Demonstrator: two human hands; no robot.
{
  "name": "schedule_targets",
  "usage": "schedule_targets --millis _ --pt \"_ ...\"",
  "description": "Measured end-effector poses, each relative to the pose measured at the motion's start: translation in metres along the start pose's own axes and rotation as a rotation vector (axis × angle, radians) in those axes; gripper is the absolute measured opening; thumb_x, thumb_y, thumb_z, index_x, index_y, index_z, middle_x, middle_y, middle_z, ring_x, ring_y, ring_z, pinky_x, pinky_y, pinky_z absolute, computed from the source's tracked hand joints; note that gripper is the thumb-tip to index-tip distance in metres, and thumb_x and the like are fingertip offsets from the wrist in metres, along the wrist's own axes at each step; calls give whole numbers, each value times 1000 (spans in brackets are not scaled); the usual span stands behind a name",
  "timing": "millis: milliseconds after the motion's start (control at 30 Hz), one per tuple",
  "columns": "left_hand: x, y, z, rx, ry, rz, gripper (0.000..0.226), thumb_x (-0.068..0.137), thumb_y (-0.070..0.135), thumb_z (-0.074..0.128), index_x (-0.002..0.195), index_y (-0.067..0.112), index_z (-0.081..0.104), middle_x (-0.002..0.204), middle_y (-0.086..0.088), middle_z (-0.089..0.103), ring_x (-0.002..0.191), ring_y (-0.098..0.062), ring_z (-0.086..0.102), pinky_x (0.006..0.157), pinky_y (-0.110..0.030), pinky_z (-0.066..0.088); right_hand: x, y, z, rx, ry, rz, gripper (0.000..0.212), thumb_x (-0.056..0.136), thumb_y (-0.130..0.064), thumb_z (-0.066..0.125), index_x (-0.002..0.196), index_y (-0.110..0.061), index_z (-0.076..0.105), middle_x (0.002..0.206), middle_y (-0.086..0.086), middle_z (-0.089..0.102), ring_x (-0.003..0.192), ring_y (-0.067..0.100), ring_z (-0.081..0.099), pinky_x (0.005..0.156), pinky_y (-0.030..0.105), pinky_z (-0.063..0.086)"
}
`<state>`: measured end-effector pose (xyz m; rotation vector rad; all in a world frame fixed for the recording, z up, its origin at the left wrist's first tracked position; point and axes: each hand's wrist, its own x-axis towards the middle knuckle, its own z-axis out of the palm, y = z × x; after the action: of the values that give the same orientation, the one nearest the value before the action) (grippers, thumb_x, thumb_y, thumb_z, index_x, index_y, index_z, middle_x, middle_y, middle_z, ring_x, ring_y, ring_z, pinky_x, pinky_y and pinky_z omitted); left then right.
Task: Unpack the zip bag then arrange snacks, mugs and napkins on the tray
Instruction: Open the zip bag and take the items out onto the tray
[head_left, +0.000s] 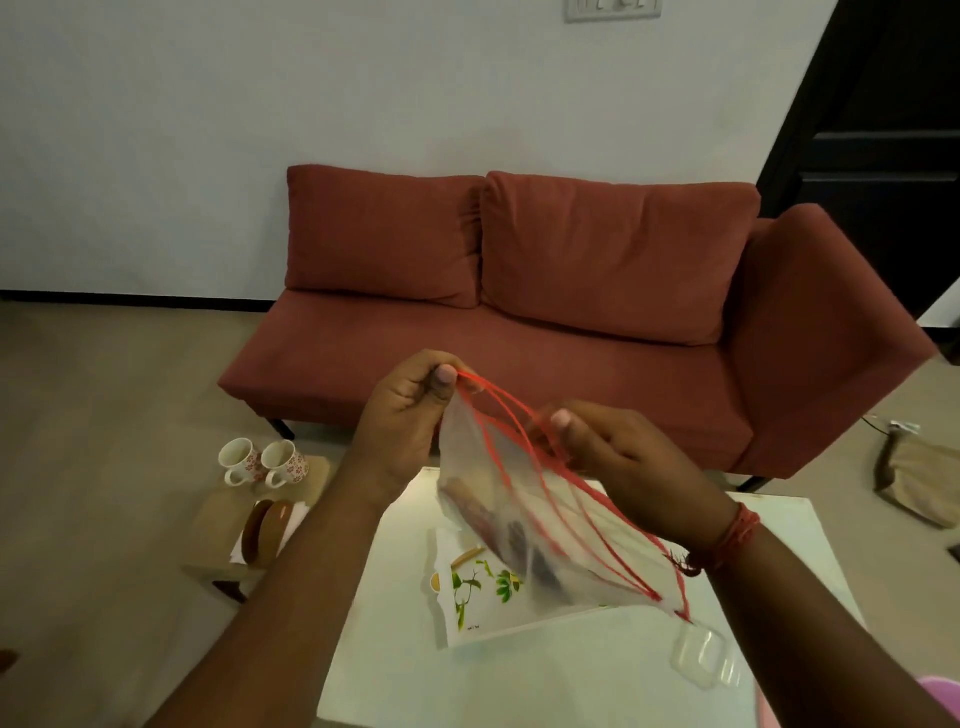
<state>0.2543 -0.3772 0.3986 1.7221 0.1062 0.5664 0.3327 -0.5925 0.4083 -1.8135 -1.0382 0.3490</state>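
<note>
Where the white bench (519, 670) fills the foreground, a clear plastic lid (701, 657) lies near its right edge and a white tray (483, 597) with a leaf print sits toward the middle. Above the tray, both hands hold a clear zip bag (524, 525) with a red seal in the air. The left hand (410, 410) pinches one upper corner of the seal; the right hand (618, 457) pinches the opposite lip, so the mouth stands parted. Dark reddish snacks (498, 525) show blurred inside. Left of the bench, a low stool (218, 525) carries a brown bowl (267, 530) on white napkins (291, 519), with two flowered mugs (265, 462) behind. Beyond stands a red sofa (571, 312).
</note>
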Motion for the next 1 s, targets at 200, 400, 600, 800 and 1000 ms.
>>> schedule_targets --millis 200,400,600,800,1000 --pt "2 4 7 -15 -53 -10 24 93 43 50 85 29 68 85 0 64 80 -12 59 71 -25 52 -1 -6 -4 -136 -40 3 39 94 -59 41 100 -31 67 91 -13 69 84 3 65 71 19 50" --pt "7 6 13 -1 -63 19 34 92 52 50 91 23 67 92 -5 67 88 -14 61 83 -35 48 -3 4 0 -110 -17 16 30 101 -40 48 82 -23 63 66 -14 55 61 -2 49 59 22 41" --pt "17 7 17 -114 -32 53 29 92 51 52 91 26 67 95 -3 68 95 -22 62 93 -44 46 -3 9 8 287 -55 150 33 91 -55 46 100 -35 71 81 -19 67 73 -7 59 67 12 48" --pt "26 5 21 -112 -16 37 26 95 42 48 92 21 65 96 -2 68 96 -20 62 94 -39 47 -3 16 15 81 -63 113 13 97 -30 56 93 -33 68 73 -19 65 67 -4 55 66 20 48" --pt "28 9 31 -58 -21 22 26 95 36 46 95 19 65 99 0 69 97 -10 63 92 -29 48 3 10 20 -170 56 113 24 93 -22 61 69 -26 60 63 -15 65 51 0 59 49 14 42"
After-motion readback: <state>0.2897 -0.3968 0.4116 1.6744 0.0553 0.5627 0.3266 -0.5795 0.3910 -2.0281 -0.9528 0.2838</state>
